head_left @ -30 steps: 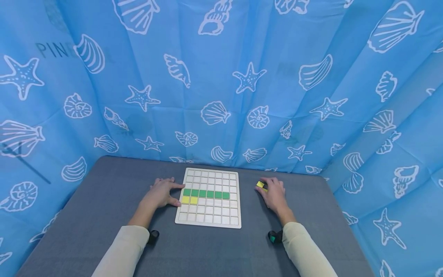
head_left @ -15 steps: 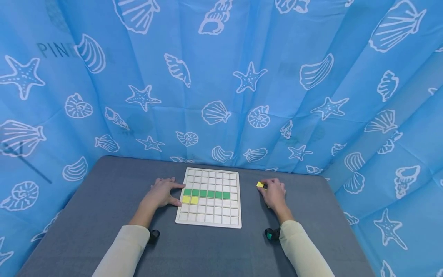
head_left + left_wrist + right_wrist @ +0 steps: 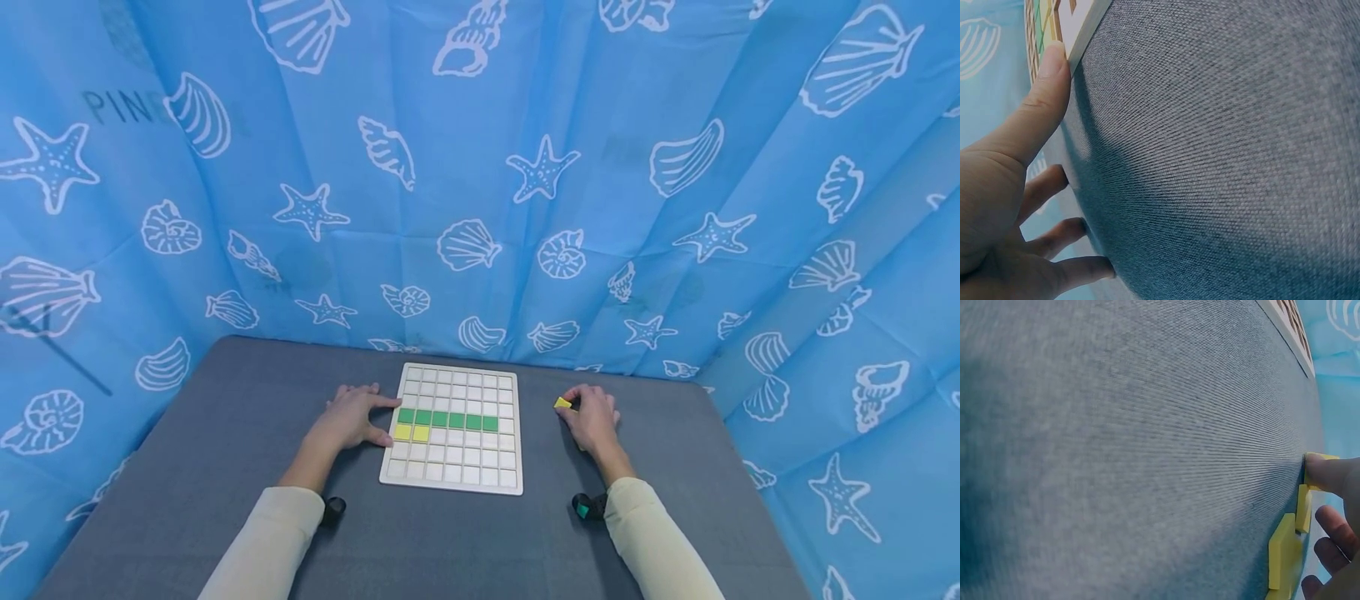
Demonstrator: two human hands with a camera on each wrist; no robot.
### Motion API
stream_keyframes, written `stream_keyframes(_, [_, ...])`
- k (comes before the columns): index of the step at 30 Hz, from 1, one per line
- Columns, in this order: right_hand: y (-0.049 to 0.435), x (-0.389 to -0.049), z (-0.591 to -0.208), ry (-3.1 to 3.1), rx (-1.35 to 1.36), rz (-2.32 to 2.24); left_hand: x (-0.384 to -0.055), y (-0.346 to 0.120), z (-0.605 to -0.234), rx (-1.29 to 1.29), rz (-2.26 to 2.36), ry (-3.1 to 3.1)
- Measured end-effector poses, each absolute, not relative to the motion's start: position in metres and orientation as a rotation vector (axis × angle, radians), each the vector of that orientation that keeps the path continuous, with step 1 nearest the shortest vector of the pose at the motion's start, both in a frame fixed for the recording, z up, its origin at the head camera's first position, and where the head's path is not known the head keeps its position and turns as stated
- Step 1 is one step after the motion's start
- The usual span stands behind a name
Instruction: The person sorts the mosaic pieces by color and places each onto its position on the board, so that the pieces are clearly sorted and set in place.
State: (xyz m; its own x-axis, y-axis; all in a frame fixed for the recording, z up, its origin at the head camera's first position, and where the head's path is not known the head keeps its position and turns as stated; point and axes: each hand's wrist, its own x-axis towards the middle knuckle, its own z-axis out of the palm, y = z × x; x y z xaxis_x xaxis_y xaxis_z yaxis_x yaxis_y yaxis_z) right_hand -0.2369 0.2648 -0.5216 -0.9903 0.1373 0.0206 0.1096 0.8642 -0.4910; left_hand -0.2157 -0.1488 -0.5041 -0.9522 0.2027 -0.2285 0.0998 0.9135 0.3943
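A pale square grid board (image 3: 453, 457) lies on the grey table. Green tiles (image 3: 457, 420) fill most of one row, and two yellow tiles (image 3: 421, 434) sit at the left of the row below. My left hand (image 3: 348, 421) has spread fingers, with the thumb and index finger touching the board's left edge. Right of the board, my right hand (image 3: 595, 421) pinches a yellow tile (image 3: 562, 403) between thumb and index finger. In the right wrist view, more yellow tiles (image 3: 1284, 553) lie beneath that hand, partly hidden by it in the head view.
The grey cloth-covered table (image 3: 480, 550) ends at a blue curtain (image 3: 480, 167) with white shell prints along its back. A black wrist device (image 3: 588, 507) sits under the right sleeve, another (image 3: 333, 510) by the left one.
My right fingers have shifted slightly on the yellow tile, which now looks tilted, and the right wrist has moved a little left. The left hand and the board stay put.
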Motion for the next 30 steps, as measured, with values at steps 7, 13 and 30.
stream_keyframes(7, [0.259, -0.236, -0.520, -2.952, -0.131, 0.834, -0.215, -0.150, -0.504, 0.219, 0.551, 2.810])
stream_keyframes(13, [0.251, -0.233, -0.516, -2.944, -0.031, 0.907, -0.215, -0.149, -0.503, 0.210, 0.549, 2.798])
stream_keyframes(30, [0.208, -0.215, -0.499, -2.875, 0.210, 1.089, -0.217, -0.147, -0.503, 0.183, 0.533, 2.797])
